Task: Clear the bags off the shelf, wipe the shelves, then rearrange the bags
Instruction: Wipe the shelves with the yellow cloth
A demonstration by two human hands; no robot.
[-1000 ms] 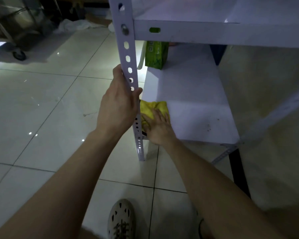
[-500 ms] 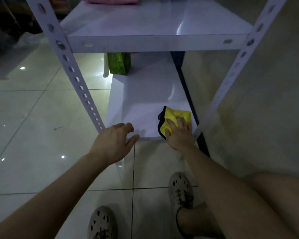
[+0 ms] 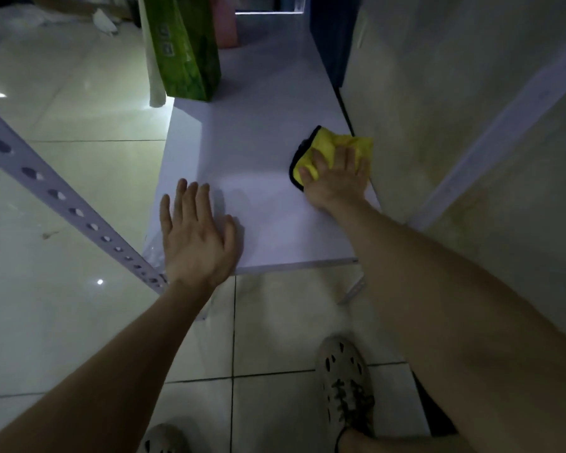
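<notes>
Head view: low white shelf (image 3: 258, 142) fills the middle. Right hand (image 3: 335, 181) lies flat on the yellow cloth (image 3: 327, 145) with fingers spread, pressing it down at the shelf's right edge toward the front; it is not curled round the cloth. Left hand (image 3: 196, 237) is palm down on the shelf's front left corner, fingers straight, holding nothing, probably bracing. Green bag (image 3: 183, 47) stands upright at the shelf's back left edge, well apart from both hands. A pinkish bag (image 3: 224, 27) sits just behind it, too dim to tell more. Perforated post (image 3: 62, 197) runs down to the shelf's front left corner. Shoe (image 3: 345, 371) is on the tiles below the shelf's front edge.

Judged step: wiping, front part of the shelf, with bags left at the back. The cloth is soft and light and bunches under the palm, so flat pressure suits it better than a pinch. The green bag looks glossy and thin-walled, likely light and easy to tip or crumple. Weight can't be told. Best taken at the top rim or handles, not the sides
</notes>
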